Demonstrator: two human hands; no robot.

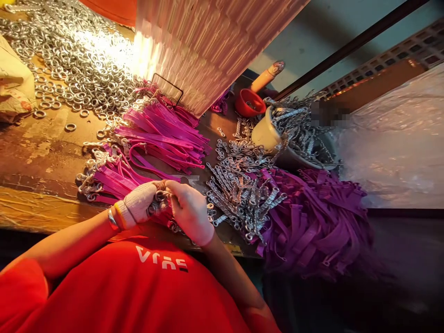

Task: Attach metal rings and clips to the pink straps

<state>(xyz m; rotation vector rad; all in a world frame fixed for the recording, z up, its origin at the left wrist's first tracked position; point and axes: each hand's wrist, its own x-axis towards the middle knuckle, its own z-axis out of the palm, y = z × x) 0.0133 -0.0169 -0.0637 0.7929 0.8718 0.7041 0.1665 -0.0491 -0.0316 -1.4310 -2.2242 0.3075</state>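
Observation:
In a pale knit glove, my left hand is closed around a small cluster of metal rings. My right hand, also in a pale glove, pinches a small metal piece at the left fingertips; the fingers partly hide it. Both hands meet just above the table's front edge. Behind and left of them lies a bundle of pink straps with metal fittings at its left end. A pile of twisted metal links with looped ends is beside my right hand.
Loose rings cover the table's back left. More pink straps lie before a ribbed translucent panel. At right are a red bowl, a pale tub of twisted links and a heap of purple straps at the table's edge.

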